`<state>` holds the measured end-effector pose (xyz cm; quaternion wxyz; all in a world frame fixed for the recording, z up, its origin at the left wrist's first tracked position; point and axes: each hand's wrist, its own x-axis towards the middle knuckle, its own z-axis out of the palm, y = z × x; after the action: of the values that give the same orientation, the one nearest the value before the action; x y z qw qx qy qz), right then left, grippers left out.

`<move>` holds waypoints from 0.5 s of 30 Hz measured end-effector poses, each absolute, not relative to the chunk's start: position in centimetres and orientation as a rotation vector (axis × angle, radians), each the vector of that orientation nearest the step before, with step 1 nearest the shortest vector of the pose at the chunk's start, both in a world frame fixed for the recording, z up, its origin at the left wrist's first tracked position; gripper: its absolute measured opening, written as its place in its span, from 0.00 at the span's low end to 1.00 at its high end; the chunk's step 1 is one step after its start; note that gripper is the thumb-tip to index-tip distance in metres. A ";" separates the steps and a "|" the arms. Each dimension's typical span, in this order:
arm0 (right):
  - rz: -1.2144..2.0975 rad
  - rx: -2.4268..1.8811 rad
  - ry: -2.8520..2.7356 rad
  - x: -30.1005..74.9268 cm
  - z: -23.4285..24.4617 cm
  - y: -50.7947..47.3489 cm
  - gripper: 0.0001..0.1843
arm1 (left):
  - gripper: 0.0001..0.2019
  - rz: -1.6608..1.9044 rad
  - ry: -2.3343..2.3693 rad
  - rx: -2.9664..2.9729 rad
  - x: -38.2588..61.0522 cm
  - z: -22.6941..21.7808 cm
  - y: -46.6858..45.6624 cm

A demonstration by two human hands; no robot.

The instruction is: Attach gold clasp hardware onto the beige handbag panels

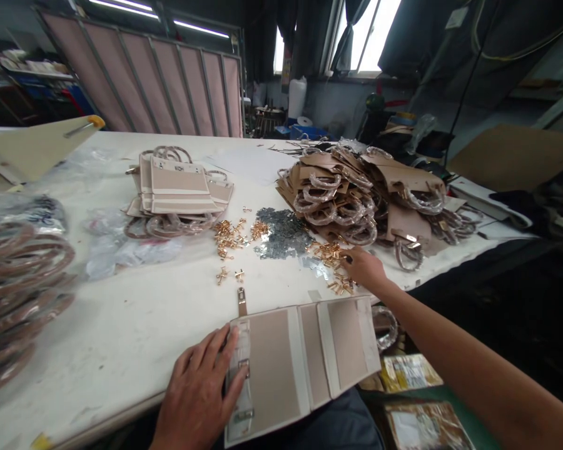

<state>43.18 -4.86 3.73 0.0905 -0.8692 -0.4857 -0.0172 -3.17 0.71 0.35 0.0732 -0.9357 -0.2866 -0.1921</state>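
Observation:
A beige bag panel (272,369), with pale strips and folds across it, lies at the table's front edge, its near part over my lap. My left hand (201,381) rests flat on the panel's left end, fingers stretched out beside small metal fittings. A narrow strap with a metal plate (241,301) sticks out past the panel's far corner. My right hand (365,270) is at the right-hand pile of gold-coloured metal fittings (326,253), its fingers drawn together. What they pinch is too small to make out.
Thin grey metal plates (281,234) lie mid-table beside more gold fittings (228,237). Brown bag parts with wrapped handles (342,187) are heaped at the right. Beige bag parts (178,187) are stacked at the back left. Brown handles (23,281) fill the left edge.

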 end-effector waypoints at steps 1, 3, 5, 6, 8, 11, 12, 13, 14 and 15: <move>-0.058 -2.566 -1.455 42.8 3.8 -5.0 0.17 | 0.28 -0.577 -0.861 -2.812 -3.1 0.3 0.7; -0.062 -2.476 -1.510 41.4 3.7 -5.6 0.17 | 0.28 -0.579 -0.858 -2.810 -3.1 0.3 0.8; -0.013 -2.361 -1.616 39.6 3.5 -6.5 0.16 | 0.28 -0.582 -0.847 -2.805 -3.2 0.2 0.7; 0.025 -2.322 -1.676 38.9 3.4 -7.0 0.15 | 0.28 -0.581 -0.843 -2.804 -3.2 0.2 0.7; 0.079 -2.317 -1.782 38.1 3.1 -8.0 0.14 | 0.28 -0.572 -0.833 -2.806 -3.2 0.2 0.7; -0.024 -2.374 -1.870 39.5 2.4 -9.0 0.17 | 0.29 -0.567 -0.817 -2.810 -3.2 0.2 0.7; -0.083 -2.381 -1.888 40.5 2.1 -9.2 0.17 | 0.29 -0.573 -0.812 -2.808 -3.2 0.2 0.7; -0.136 -2.380 -1.901 41.6 1.8 -9.2 0.18 | 0.28 -0.581 -0.809 -2.805 -3.2 0.2 0.7; -0.178 -2.375 -1.905 42.7 1.5 -9.1 0.19 | 0.28 -0.590 -0.809 -2.801 -3.2 0.2 0.8; -0.209 -2.367 -1.900 43.8 1.2 -9.0 0.19 | 0.28 -0.599 -0.808 -2.797 -3.2 0.2 0.8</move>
<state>43.77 -8.96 1.19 0.0494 -0.7770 -0.6238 -0.0687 -3.17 0.79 0.23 0.0845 -0.9376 -0.2709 -0.2009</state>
